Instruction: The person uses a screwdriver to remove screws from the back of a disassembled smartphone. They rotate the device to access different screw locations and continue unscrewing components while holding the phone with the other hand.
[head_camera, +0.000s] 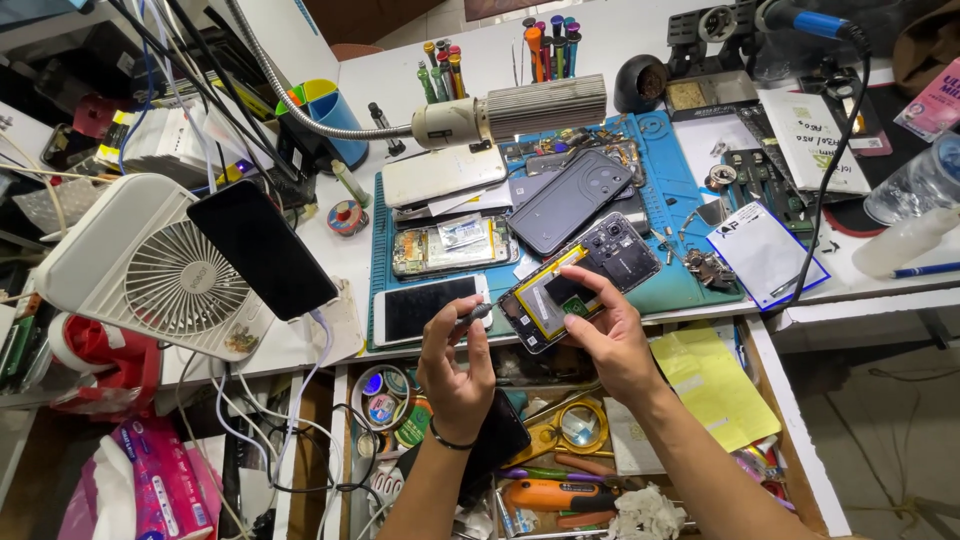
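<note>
The right hand (610, 335) is gripping the opened phone (580, 280) at the mat's (680, 215) near edge. The left hand (455, 365) is pinching a screwdriver (474, 315), tip pointing at the phone's left end. Next it needs steady seating on a screw, I judge.

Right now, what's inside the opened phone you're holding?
Inside the opened phone I see a yellow-edged battery, dark circuit parts and camera lenses. The right hand covers one corner, and the left hand points a screwdriver at it.
</note>
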